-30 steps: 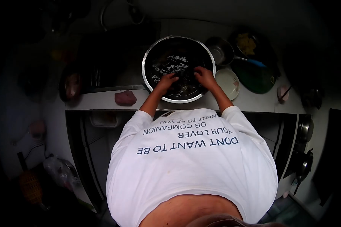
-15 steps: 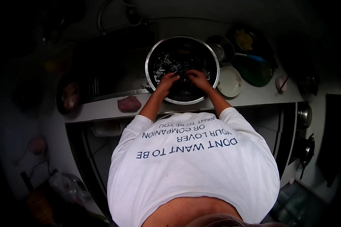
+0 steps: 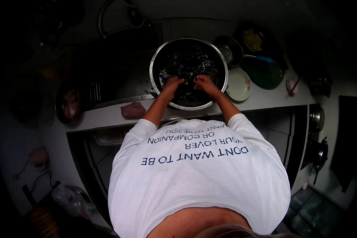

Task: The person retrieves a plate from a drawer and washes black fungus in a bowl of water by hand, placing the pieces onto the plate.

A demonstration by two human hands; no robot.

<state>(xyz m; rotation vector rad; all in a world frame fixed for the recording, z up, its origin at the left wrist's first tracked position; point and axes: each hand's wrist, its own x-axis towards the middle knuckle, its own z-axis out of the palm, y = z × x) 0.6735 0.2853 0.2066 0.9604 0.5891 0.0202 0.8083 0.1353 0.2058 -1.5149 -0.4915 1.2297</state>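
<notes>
A large round metal basin (image 3: pixel 155 90) stands on the counter, with dark, glistening contents whose nature I cannot make out. Inside its near part, my left hand (image 3: pixel 173 85) has its fingers bent inward, the tips low over the wet surface. Close by on the right is my right hand (image 3: pixel 203 83), fingers curled together at the contents. The hands are a short gap apart. Whatever either one holds is too dark and small to tell.
A white plate (image 3: pixel 238 85) and a metal pan (image 3: pixel 229 50) sit right of the basin, near a green round board (image 3: pixel 265 75) and a dish with yellow pieces (image 3: pixel 252 40). A pinkish cloth-like lump (image 3: pixel 133 110) lies left on the counter edge (image 3: pixel 95 119).
My right hand has come inward from the basin's right side, nearer my left hand, and its fingers have curled. The whole view has shifted slightly.
</notes>
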